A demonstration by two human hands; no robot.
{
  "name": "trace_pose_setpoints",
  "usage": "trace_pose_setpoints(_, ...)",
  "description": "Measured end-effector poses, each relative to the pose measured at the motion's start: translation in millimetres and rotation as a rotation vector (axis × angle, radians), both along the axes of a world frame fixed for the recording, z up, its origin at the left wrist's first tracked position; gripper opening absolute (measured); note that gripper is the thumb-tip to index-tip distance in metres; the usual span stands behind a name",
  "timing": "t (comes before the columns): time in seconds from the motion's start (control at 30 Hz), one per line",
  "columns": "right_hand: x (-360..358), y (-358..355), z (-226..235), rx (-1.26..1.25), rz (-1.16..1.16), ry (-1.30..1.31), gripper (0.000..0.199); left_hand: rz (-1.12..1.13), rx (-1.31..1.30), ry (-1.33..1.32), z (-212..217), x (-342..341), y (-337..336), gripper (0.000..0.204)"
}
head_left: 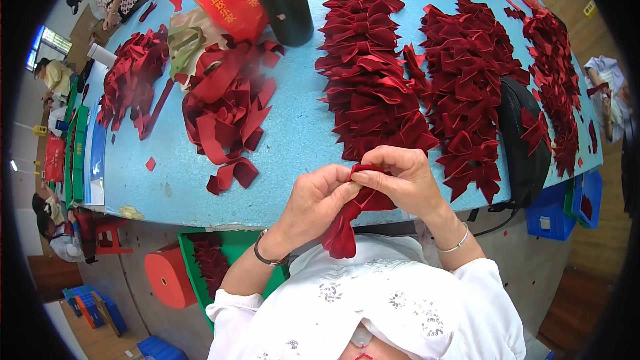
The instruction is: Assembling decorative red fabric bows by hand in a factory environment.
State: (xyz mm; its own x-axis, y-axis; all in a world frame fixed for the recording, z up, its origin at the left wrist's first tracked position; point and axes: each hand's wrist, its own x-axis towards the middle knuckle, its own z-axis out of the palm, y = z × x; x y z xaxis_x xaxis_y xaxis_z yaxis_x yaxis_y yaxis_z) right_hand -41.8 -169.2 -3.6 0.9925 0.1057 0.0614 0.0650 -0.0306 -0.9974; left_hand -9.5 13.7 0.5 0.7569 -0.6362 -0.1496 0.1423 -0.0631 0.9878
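Observation:
Just past the near edge of the table, my left hand (312, 203) and my right hand (403, 180) meet over a dark red velvet ribbon (343, 230). Both hands are closed, pinching its upper part between thumbs and fingers. A looped part hangs below my left fingers, and another part shows under my right hand. The fingers hide how it is folded at the pinch. Directly beyond my hands lies a long stack of red velvet bows (367, 73). To the left is a heap of loose ribbon strips (223, 107).
More bow rows (467, 60) lie right on the blue table (293, 120), beside a black bag (517, 140). A dark tumbler (283, 3) and red bag (217, 0) stand at the back. Below the edge are a green crate (233, 243) and red stool (170, 277). Other people sit around.

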Motion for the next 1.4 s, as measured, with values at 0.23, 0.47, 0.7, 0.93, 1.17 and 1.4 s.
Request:
trace_pose_setpoints(0.23,1,6,-4,0.111,-0.137,-0.061,0.007,-0.047,-0.052,0.297,22,11,-7,0.007)
trace_pose_setpoints(0.47,8,10,-10,0.155,-0.120,0.033,0.005,-0.124,0.065,0.321,14,23,-2,0.007)
trace_pose_setpoints(0.7,13,7,1,0.194,-0.084,0.131,0.004,-0.092,-0.007,0.357,5,21,3,0.010)
trace_pose_setpoints(0.93,13,6,-6,0.006,0.037,-0.111,0.003,-0.095,0.017,0.346,9,16,1,0.009)
trace_pose_setpoints(1.17,16,9,10,0.036,-0.391,-0.161,0.010,0.126,-0.159,0.276,5,19,2,0.014)
trace_pose_setpoints(1.4,-17,8,16,0.051,-0.095,-0.015,0.014,0.400,-0.265,0.174,5,16,3,0.022)
